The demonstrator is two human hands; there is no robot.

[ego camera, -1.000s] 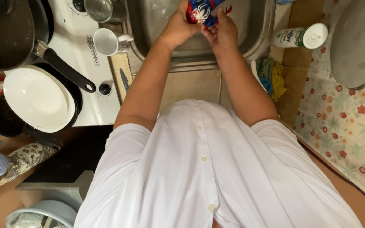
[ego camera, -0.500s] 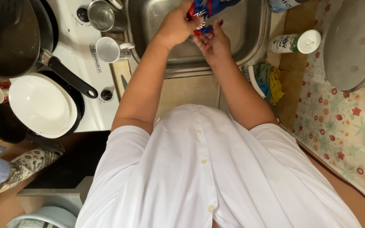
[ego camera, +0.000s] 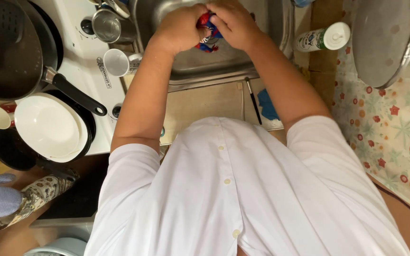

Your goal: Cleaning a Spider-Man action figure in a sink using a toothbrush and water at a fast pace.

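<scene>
Both my hands are over the steel sink (ego camera: 205, 71), closed together around a red, blue and white cloth (ego camera: 208, 35). My left hand (ego camera: 181, 26) grips it from the left and my right hand (ego camera: 233, 21) covers it from the right. Only a small bunched part of the cloth shows between and below my fingers. My white buttoned shirt fills the lower half of the view.
Left of the sink lie a white cup (ego camera: 117, 61), a steel pot (ego camera: 107, 26), a black pan (ego camera: 20, 61) and stacked white plates (ego camera: 48, 125). A white bottle (ego camera: 323, 39) lies right of the sink, by a grey pan lid (ego camera: 385, 40) on a flowered cloth (ego camera: 395, 132).
The view has shifted so the sink and my hands sit lower in frame. My hands have closed tighter over the cloth, which now shows less than before.
</scene>
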